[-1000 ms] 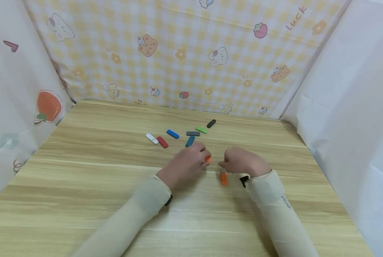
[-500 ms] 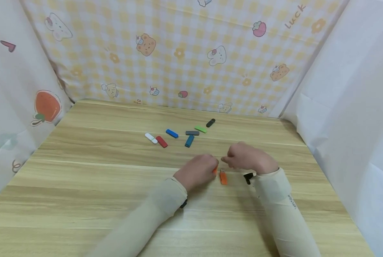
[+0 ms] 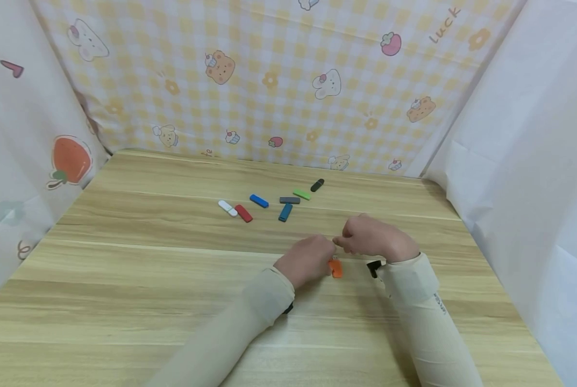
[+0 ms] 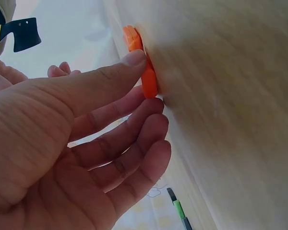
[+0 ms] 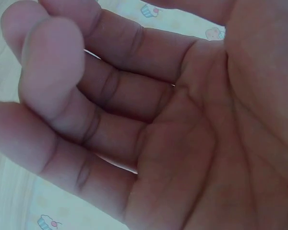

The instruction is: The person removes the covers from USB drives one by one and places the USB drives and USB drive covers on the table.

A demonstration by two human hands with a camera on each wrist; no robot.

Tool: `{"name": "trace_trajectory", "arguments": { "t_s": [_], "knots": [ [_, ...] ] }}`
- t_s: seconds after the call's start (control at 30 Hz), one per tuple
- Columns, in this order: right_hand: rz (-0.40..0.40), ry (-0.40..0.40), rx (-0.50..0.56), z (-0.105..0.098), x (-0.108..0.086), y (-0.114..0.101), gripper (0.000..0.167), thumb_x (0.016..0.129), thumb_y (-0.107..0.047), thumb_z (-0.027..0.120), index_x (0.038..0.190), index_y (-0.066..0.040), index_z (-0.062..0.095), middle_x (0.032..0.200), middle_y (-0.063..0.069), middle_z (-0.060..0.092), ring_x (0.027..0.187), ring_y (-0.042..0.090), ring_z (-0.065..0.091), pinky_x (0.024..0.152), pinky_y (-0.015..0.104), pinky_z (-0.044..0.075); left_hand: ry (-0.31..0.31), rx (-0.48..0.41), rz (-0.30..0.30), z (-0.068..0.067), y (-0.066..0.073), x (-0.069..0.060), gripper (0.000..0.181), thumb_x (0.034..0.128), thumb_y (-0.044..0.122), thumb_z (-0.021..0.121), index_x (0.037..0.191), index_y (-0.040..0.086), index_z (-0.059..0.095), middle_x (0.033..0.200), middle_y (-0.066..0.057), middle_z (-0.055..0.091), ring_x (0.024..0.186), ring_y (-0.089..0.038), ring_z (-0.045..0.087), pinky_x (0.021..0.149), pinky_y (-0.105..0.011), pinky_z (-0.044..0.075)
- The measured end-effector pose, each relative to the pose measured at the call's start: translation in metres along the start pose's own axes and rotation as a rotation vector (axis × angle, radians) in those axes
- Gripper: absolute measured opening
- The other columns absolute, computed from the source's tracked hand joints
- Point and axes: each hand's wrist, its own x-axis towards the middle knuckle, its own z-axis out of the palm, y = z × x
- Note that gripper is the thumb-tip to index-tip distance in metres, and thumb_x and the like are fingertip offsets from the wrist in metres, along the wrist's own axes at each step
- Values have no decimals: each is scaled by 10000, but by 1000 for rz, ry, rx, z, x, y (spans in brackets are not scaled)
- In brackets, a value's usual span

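Note:
In the head view an orange USB stick [image 3: 336, 268] lies on the table just right of the left hand [image 3: 306, 260]. The left wrist view shows the left hand [image 4: 81, 129] pinching an orange piece [image 4: 150, 84] between thumb and index finger, low at the table surface. Another orange part [image 4: 132, 38] shows beyond the thumb tip. The right hand [image 3: 375, 238] hovers above and right of the stick. In the right wrist view, the fingers of the right hand [image 5: 134, 110] are loosely curled, with nothing seen in them.
Farther back on the wooden table [image 3: 123, 279] lie several small sticks: white [image 3: 227, 208], red [image 3: 243, 213], blue [image 3: 259, 201], teal [image 3: 285, 212], grey [image 3: 290, 200], green [image 3: 301, 194] and black [image 3: 318, 185]. A patterned cloth [image 3: 269, 107] hangs behind the table.
The left hand has moved right and slightly nearer with its orange piece, up to the orange stick. The right hand shifted slightly right, then stayed still.

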Motion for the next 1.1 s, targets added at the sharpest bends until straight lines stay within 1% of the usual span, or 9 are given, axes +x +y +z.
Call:
{"name": "trace_trajectory", "arguments": {
  "t_s": [0.13, 0.23, 0.33, 0.47, 0.53, 0.6, 0.73, 0.97, 1.1],
  "knots": [
    [-8, 0, 3, 1, 1, 2, 369, 1093, -219, 612, 814, -27, 759, 691, -10, 640, 603, 93, 497, 599, 235, 421, 0, -13, 3, 1, 0, 1, 71, 955, 96, 812, 911, 83, 759, 813, 12, 593, 757, -146, 481, 680, -230, 426],
    [-15, 4, 0, 1, 0, 3, 368, 1091, -220, 613, 818, -25, 765, 691, -10, 645, 602, 91, 506, 600, 234, 427, 1, -27, 15, 0, 0, 0, 104, 949, 108, 825, 883, 89, 748, 788, 24, 561, 742, -139, 462, 668, -225, 407],
    [-20, 10, -8, 1, 0, 5, 367, 1089, -225, 612, 820, -27, 766, 699, -6, 658, 613, 95, 529, 608, 241, 444, 8, -33, 25, -2, -1, -1, 208, 994, 168, 794, 811, 109, 717, 725, 39, 506, 681, -121, 445, 615, -212, 368],
    [-23, 14, -13, 0, 0, 6, 371, 1091, -238, 610, 818, -34, 756, 705, -4, 656, 622, 101, 542, 616, 250, 457, 23, -49, 6, -7, -4, -3, 344, 1071, 264, 706, 755, 134, 674, 685, 34, 443, 616, -111, 428, 556, -212, 320],
    [-23, 14, -11, -1, -1, 6, 372, 1094, -243, 609, 816, -37, 748, 700, -6, 643, 616, 102, 529, 613, 253, 449, 34, -63, -5, -10, -7, -4, 335, 1087, 287, 682, 792, 129, 698, 696, 28, 461, 620, -113, 443, 554, -210, 340],
    [-24, 16, -13, -1, -1, 6, 365, 1096, -242, 611, 821, -39, 739, 696, -8, 630, 614, 103, 520, 617, 255, 446, 51, -77, -13, -11, -12, -5, 296, 1089, 293, 680, 862, 114, 743, 715, 17, 520, 642, -121, 483, 575, -210, 389],
    [-27, 14, -30, -1, -1, 5, 328, 1100, -250, 619, 875, -38, 729, 719, 9, 647, 641, 117, 539, 643, 264, 460, 89, -67, -43, -18, -25, -8, 263, 1089, 302, 679, 997, 77, 778, 790, 2, 618, 708, -131, 550, 634, -222, 471],
    [-24, 12, -39, -1, -1, 5, 294, 1101, -265, 626, 957, -29, 729, 759, 30, 685, 672, 133, 570, 649, 272, 468, 136, -109, -145, -36, -52, -13, 239, 1103, 245, 653, 1090, 47, 786, 906, -48, 683, 811, -193, 595, 719, -302, 537],
    [-29, 11, -28, -1, -2, 5, 289, 1102, -257, 624, 954, -27, 716, 760, 31, 679, 664, 133, 551, 642, 271, 453, 189, -104, -206, -42, -67, -16, 203, 1110, 132, 612, 1158, 19, 773, 1044, -102, 718, 894, -214, 625, 801, -339, 584]
  ]
}}
